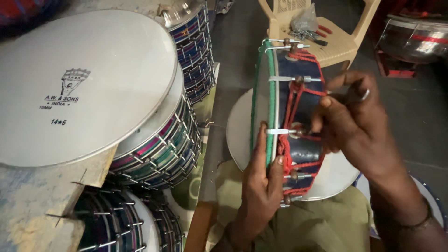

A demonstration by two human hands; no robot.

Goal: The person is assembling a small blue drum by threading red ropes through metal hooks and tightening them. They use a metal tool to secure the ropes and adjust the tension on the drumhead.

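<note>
Dark blue drum with red lacing and green rim propped on edge over the lap.
Left hand clasps its rim; right hand pinches, seemingly, a metal tension hook. Loosened grip could tip the drum onto the flat silver drumhead behind.

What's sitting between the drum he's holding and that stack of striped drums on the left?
Only bare dark floor separates the held drum from the stacked drums, seen in the head view.

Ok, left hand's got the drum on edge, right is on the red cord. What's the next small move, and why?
Probably draw the red cord snug around the middle hook. The right hand pinches the cord right beside it, and the left hand braces the drum rim on edge.
</note>
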